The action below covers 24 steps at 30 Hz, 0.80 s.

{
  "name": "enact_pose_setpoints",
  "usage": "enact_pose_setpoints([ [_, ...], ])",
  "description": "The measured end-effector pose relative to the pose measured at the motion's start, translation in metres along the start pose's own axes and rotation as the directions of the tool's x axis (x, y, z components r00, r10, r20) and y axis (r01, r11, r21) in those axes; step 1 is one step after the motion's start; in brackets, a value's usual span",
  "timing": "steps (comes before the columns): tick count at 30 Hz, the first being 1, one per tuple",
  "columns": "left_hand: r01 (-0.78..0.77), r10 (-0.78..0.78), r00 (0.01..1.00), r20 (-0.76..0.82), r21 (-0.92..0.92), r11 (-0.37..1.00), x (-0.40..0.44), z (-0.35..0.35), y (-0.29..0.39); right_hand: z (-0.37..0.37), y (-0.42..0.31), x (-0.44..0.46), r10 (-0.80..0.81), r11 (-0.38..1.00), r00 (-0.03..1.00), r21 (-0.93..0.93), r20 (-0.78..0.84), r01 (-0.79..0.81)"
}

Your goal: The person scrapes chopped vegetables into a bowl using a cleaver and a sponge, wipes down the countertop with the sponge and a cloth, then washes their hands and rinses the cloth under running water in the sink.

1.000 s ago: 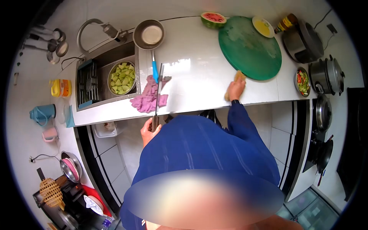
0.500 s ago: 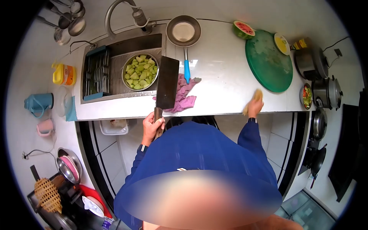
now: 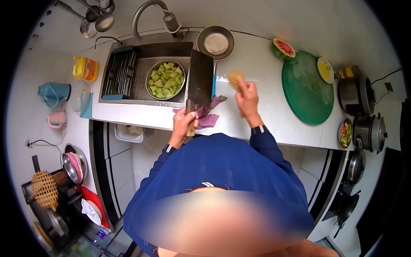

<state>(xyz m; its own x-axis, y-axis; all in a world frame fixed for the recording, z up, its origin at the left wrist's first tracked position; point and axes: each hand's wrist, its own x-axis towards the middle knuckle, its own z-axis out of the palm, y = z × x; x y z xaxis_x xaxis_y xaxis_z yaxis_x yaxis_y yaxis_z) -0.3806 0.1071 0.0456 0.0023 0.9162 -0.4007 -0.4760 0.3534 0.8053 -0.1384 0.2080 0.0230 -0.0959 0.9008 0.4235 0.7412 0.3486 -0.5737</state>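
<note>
My left hand [image 3: 183, 126] is closed around the wooden handle of a cleaver [image 3: 200, 79]. The broad dark blade points up over the counter beside the sink and partly covers the blue handle of a frying pan [image 3: 224, 52]. A crumpled purple cloth [image 3: 208, 121] lies under the cleaver, next to my left fist. To the right, my right hand [image 3: 248, 102] grips a yellowish-tan sponge-like piece [image 3: 234, 78], smeared by motion, above the white counter. Left of the blade, a metal bowl [image 3: 148, 87] of chopped green pieces [image 3: 166, 79] sits in the sink.
A dish rack [image 3: 121, 75] fills the sink's left side, below the faucet [image 3: 171, 22]. At right are a round green board [image 3: 308, 96], a cut watermelon [image 3: 283, 49], a yellow plate [image 3: 325, 70], a bowl of chopped vegetables [image 3: 345, 132] and dark cookers [image 3: 355, 96].
My right hand has swung left and forward with the tan piece, from near the green board toward the pan. My left hand still grips the cleaver. The whole view has shifted slightly.
</note>
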Motion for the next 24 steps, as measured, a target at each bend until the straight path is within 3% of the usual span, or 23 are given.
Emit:
enact_pose_setpoints([
  [3, -0.033, 0.033, 0.999, -0.006, 0.033, 0.999, 0.009, 0.021, 0.004, 0.0, -0.057, 0.007, -0.337, 0.935, 0.941, 0.112, -0.021, 0.337],
  [5, -0.043, 0.045, 0.999, -0.027, 0.063, 0.997, 0.009, 0.034, 0.011, 0.019, -0.069, 0.011, -0.446, 0.892, 0.895, 0.072, -0.031, 0.447],
  [7, -0.081, 0.082, 0.996, -0.02, 0.055, 0.995, 0.005, 0.034, 0.014, 0.047, -0.045, 0.014, -0.367, 0.93, 0.927, -0.026, -0.073, 0.366],
  [9, -0.154, 0.157, 0.987, -0.031, 0.092, 0.984, 0.004, 0.027, 0.015, 0.064, 0.002, 0.02, -0.199, 0.968, 0.973, -0.13, 0.12, 0.214],
  [10, -0.121, 0.123, 0.991, -0.055, 0.043, 0.992, -0.001, 0.021, 0.019, 0.092, 0.049, 0.01, 0.009, 0.999, 0.987, -0.035, 0.16, -0.004],
  [11, -0.147, 0.151, 0.987, -0.051, 0.077, 0.986, -0.006, 0.013, 0.02, 0.073, 0.047, 0.01, -0.088, 0.981, 0.983, -0.156, 0.164, 0.113],
  [13, -0.218, 0.224, 0.974, -0.041, 0.129, 0.967, -0.004, -0.002, 0.021, 0.043, 0.011, 0.019, -0.101, 0.991, 0.992, -0.076, 0.078, 0.107],
  [15, -0.24, 0.253, 0.967, -0.044, 0.192, 0.952, -0.009, -0.005, 0.032, 0.031, -0.035, 0.022, -0.27, 0.962, 0.963, 0.04, 0.016, 0.27],
  [17, -0.244, 0.248, 0.968, -0.045, 0.09, 0.966, -0.003, -0.009, 0.03, 0.03, -0.085, 0.017, -0.443, 0.891, 0.896, 0.118, 0.016, 0.438],
  [19, -0.246, 0.249, 0.968, -0.019, 0.107, 0.963, -0.007, -0.008, 0.037, 0.058, -0.091, 0.005, -0.497, 0.861, 0.867, 0.146, 0.034, 0.488],
  [20, -0.261, 0.279, 0.959, -0.051, 0.219, 0.94, -0.01, -0.012, 0.037, 0.068, -0.082, 0.002, -0.419, 0.908, 0.9, 0.061, 0.12, 0.415],
  [21, -0.366, 0.393, 0.919, -0.016, 0.331, 0.87, -0.01, -0.019, 0.036, 0.078, -0.06, 0.001, -0.297, 0.941, 0.895, -0.059, 0.332, 0.334],
  [23, -0.528, 0.581, 0.81, 0.08, 0.531, 0.663, -0.016, -0.038, 0.032, 0.083, -0.019, -0.005, -0.065, 0.997, 0.958, -0.012, 0.278, 0.071],
  [24, -0.497, 0.586, 0.799, 0.131, 0.692, 0.523, -0.028, -0.042, 0.046, 0.074, -0.009, 0.004, -0.044, 0.999, 0.98, -0.01, 0.194, 0.046],
])
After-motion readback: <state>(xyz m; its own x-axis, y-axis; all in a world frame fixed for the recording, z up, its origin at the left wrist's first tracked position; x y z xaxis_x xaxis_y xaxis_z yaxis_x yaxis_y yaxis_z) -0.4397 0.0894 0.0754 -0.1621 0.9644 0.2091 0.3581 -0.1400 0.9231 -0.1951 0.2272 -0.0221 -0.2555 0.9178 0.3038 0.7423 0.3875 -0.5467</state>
